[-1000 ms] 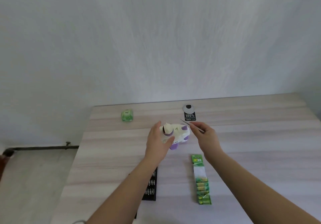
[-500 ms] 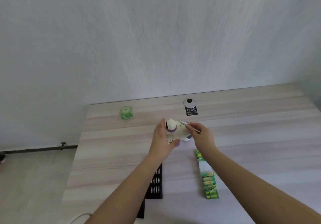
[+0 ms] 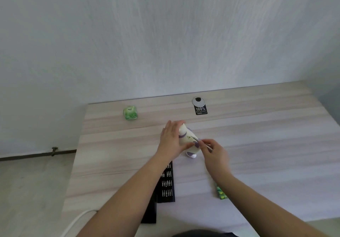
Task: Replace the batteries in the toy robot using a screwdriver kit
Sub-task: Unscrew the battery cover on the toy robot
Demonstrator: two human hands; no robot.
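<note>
A white and purple toy robot point(image 3: 187, 139) lies tipped over at the middle of the wooden table point(image 3: 266, 135). My left hand point(image 3: 172, 141) grips its body from the left, thumb under it. My right hand point(image 3: 214, 152) pinches a thin silver screwdriver point(image 3: 201, 143), whose tip touches the robot's side. A black screwdriver kit tray point(image 3: 167, 183) with rows of bits lies near me, partly under my left forearm. A green strip of batteries point(image 3: 221, 193) peeks out beside my right forearm.
A green wrapped packet point(image 3: 130, 112) sits at the far left of the table. A round grey cable port with a black tag point(image 3: 200, 107) lies at the far edge. A white cable point(image 3: 77, 222) hangs off the near left corner. The floor lies to the left.
My hands pulled the robot toward me and turned it onto its side. The screwdriver tip moved from above the robot down onto its side.
</note>
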